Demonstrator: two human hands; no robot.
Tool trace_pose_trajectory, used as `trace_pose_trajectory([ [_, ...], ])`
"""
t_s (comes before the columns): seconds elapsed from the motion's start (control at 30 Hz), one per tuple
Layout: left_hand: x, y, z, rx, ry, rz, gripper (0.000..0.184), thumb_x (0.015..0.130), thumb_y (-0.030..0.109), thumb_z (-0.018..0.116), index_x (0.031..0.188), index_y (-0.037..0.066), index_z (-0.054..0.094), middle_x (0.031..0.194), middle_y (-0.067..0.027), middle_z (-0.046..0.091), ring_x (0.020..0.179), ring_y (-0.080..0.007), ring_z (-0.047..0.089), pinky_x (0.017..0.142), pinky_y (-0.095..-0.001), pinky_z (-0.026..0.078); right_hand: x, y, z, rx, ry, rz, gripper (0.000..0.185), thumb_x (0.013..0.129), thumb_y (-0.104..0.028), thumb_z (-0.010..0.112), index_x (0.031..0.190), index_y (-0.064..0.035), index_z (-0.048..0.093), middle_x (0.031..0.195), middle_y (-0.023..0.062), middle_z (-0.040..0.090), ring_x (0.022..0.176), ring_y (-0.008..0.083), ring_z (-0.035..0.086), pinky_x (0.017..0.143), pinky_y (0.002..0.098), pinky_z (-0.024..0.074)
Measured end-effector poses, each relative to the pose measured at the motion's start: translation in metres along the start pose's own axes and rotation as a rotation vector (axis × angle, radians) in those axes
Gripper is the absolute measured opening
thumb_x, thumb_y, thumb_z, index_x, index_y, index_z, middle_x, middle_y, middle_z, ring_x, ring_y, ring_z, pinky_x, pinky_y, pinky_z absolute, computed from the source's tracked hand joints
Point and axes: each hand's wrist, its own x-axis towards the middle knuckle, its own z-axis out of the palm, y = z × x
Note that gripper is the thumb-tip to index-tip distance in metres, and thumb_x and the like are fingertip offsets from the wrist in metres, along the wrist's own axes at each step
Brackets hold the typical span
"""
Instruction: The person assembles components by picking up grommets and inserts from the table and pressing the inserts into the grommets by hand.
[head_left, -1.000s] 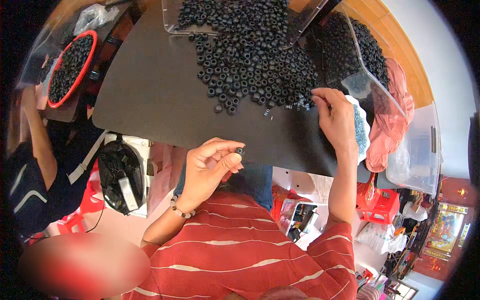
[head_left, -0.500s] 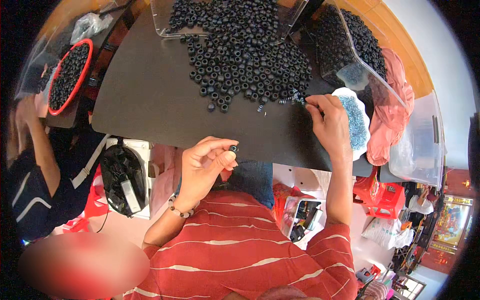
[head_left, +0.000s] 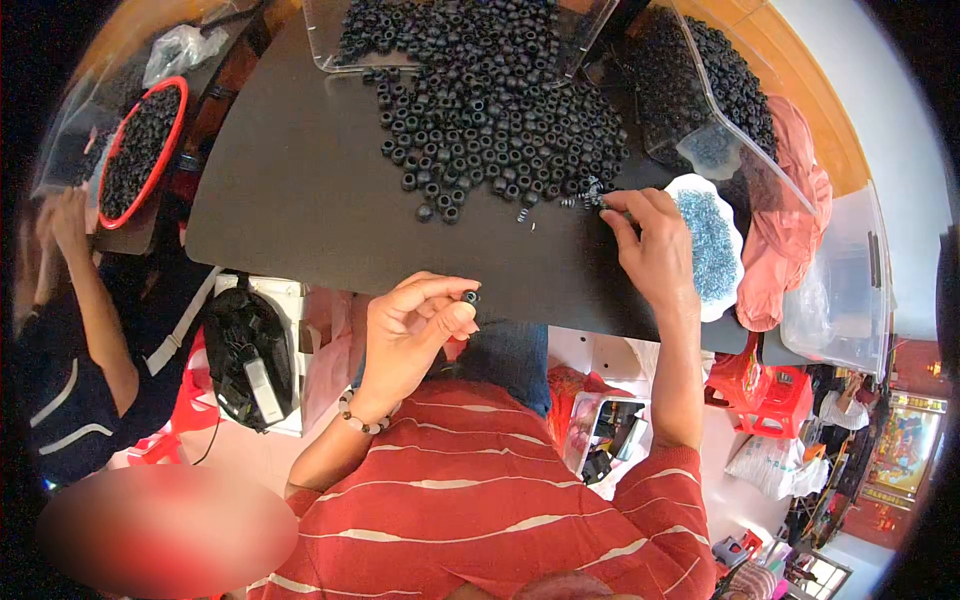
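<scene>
Near the table's front edge, my left hand pinches one black bead between thumb and fingertips, its hole showing. My right hand is at the right end of a large heap of black beads. Its thumb and fingers are closed together beside a small cluster of silvery coils; what they grip, if anything, is too small to make out. A white scalloped dish full of bluish-silver coils stands just right of that hand. A loose coil lies below the heap.
A clear bin lies behind the heap, beads spilling from it. Another clear bin of beads stands at right, beside a pink cloth. At left, a co-worker's arm reaches toward a red-rimmed basket of beads.
My right hand has shifted slightly left, its fingertips closer to the coil cluster. My left hand still holds the bead almost in place. The co-worker's arm has moved a little.
</scene>
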Motion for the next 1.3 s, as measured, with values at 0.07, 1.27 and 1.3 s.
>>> trace_pose_trajectory([
  [0.07, 0.000, 0.001, 0.001, -0.019, 0.000, -0.005, 0.019, 0.087, 0.005, 0.066, 0.105, 0.000, 0.067, 0.082, -0.0043, 0.060, 0.068, -0.0082, 0.061, 0.053, -0.0202, 0.048, 0.001, -0.001, 0.001, 0.026, 0.006, -0.026, 0.012, 0.080, -0.010, 0.065, 0.091, -0.0053, 0.066, 0.085, 0.0132, 0.062, 0.084, 0.0331, 0.058, 0.072, 0.0421, 0.0478],
  [1.27, 0.002, 0.004, -0.003, -0.028, -0.033, 0.001, 0.023, 0.086, 0.012, 0.069, 0.105, -0.001, 0.067, 0.082, -0.0048, 0.062, 0.068, -0.0100, 0.062, 0.064, -0.0223, 0.051, 0.116, 0.032, 0.013, -0.024, -0.058, -0.054, 0.010, 0.082, -0.010, 0.059, 0.089, -0.0049, 0.065, 0.086, 0.0185, 0.066, 0.084, 0.0370, 0.063, 0.075, 0.0454, 0.0494],
  [1.3, 0.002, 0.004, -0.003, -0.028, -0.036, -0.001, 0.023, 0.086, 0.012, 0.069, 0.105, -0.001, 0.066, 0.083, -0.0049, 0.062, 0.068, -0.0101, 0.063, 0.064, -0.0223, 0.051, 0.120, 0.036, 0.013, -0.043, -0.040, -0.067, 0.010, 0.082, -0.010, 0.059, 0.089, -0.0046, 0.065, 0.086, 0.0186, 0.066, 0.084, 0.0371, 0.063, 0.075, 0.0454, 0.0495],
])
